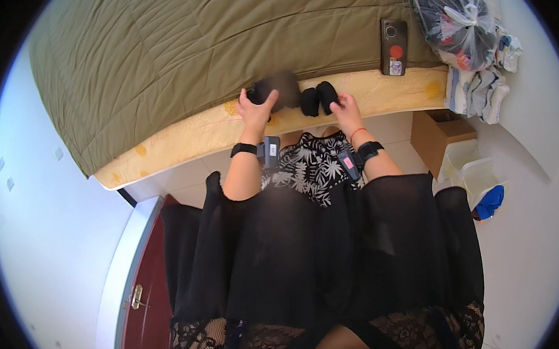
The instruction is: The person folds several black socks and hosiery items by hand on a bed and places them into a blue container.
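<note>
On the bed's pale yellow edge, my left hand [257, 114] has its thumb and fingers spread around a dark, soft-looking bundle [283, 91], whose outline is blurred. To the right of that bundle lie two small black rolls that look like rolled socks: a left roll [310, 102] and a right roll [328, 97], side by side. My right hand [347, 111] pinches the lower right side of the right roll between thumb and fingers. Both wrists carry black bands with small grey devices.
An olive quilt [178, 53] covers the bed. A dark phone [394, 47] lies at its right. Beyond are a knotted clear bag [458, 23] of clothes and folded light cloths [477, 94]. Below stand a cardboard box [431, 142] and a clear bin [475, 174]; a dark red door [144, 308] is lower left.
</note>
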`<state>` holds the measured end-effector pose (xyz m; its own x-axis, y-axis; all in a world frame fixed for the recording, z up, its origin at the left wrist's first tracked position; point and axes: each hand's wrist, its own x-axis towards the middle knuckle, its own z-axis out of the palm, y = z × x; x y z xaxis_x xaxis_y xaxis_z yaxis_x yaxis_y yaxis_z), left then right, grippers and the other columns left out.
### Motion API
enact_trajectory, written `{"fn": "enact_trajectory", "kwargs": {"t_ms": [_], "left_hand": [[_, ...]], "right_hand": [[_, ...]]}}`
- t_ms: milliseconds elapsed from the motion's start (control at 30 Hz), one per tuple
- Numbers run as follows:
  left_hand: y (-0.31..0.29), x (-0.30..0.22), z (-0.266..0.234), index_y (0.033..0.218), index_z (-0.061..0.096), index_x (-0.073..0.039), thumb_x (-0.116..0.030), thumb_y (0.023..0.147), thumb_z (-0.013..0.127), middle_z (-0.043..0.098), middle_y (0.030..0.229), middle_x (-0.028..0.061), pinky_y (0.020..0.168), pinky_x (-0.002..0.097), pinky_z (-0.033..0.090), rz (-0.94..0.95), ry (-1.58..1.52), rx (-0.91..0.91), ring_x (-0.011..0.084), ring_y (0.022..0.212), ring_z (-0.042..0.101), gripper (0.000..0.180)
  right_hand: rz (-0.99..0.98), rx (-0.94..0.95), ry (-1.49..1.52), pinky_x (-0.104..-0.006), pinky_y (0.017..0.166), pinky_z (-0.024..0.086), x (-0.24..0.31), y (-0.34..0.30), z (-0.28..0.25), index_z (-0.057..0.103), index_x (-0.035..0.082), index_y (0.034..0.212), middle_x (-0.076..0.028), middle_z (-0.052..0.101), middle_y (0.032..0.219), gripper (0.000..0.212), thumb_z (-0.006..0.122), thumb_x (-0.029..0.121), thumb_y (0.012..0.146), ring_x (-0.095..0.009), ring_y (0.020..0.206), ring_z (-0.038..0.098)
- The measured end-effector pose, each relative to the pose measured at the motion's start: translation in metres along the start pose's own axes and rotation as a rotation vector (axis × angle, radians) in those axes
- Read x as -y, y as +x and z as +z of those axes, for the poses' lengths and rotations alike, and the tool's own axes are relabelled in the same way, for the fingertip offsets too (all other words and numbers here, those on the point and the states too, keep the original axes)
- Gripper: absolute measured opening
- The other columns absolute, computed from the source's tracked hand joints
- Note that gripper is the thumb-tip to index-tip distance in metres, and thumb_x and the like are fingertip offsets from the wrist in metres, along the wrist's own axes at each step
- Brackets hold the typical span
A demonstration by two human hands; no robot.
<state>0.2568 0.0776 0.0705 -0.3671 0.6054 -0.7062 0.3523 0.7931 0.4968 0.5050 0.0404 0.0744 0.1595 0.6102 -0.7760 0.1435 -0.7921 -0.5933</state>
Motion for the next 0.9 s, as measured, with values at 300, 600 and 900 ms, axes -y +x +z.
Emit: {"fn": "enact_trajectory", "kwargs": {"t_ms": [300,600,900], "left_hand": [[0.006,-0.011,0.036,0.133,0.049,-0.012,-0.053,0.064,0.083,0.025,0.147,0.0259,0.109,0.0442,0.033,0.031,0.132,0.056,0.0404,0.135,0.030,0.087],[-0.032,-0.040,0.055,0.121,0.055,-0.005,-0.016,0.087,0.068,0.064,0.105,0.0053,0.079,0.0295,0.053,-0.057,-0.522,0.875,0.0161,0.093,0.064,0.038],[-0.099,-0.136,0.134,0.126,0.051,-0.004,-0.013,0.087,0.069,0.061,0.114,0.0057,0.086,0.0300,0.051,-0.047,-0.386,1.070,0.0153,0.100,0.061,0.044]], "right_hand": [[-0.095,-0.018,-0.308,-0.0461,0.109,0.035,0.032,0.021,0.048,0.034,0.011,0.146,-0.021,0.042,0.142,0.096,0.076,0.056,0.072,-0.040,0.133,0.036],[-0.155,0.142,-0.169,-0.0411,0.101,0.043,0.020,0.014,0.007,0.056,0.012,0.128,-0.022,0.056,0.121,0.064,0.078,0.043,0.076,-0.033,0.119,0.049],[-0.177,-0.027,0.035,-0.0367,0.097,0.046,0.048,-0.035,-0.139,0.054,0.009,0.128,-0.018,0.057,0.126,0.061,0.076,0.036,0.078,-0.029,0.114,0.057]]}}
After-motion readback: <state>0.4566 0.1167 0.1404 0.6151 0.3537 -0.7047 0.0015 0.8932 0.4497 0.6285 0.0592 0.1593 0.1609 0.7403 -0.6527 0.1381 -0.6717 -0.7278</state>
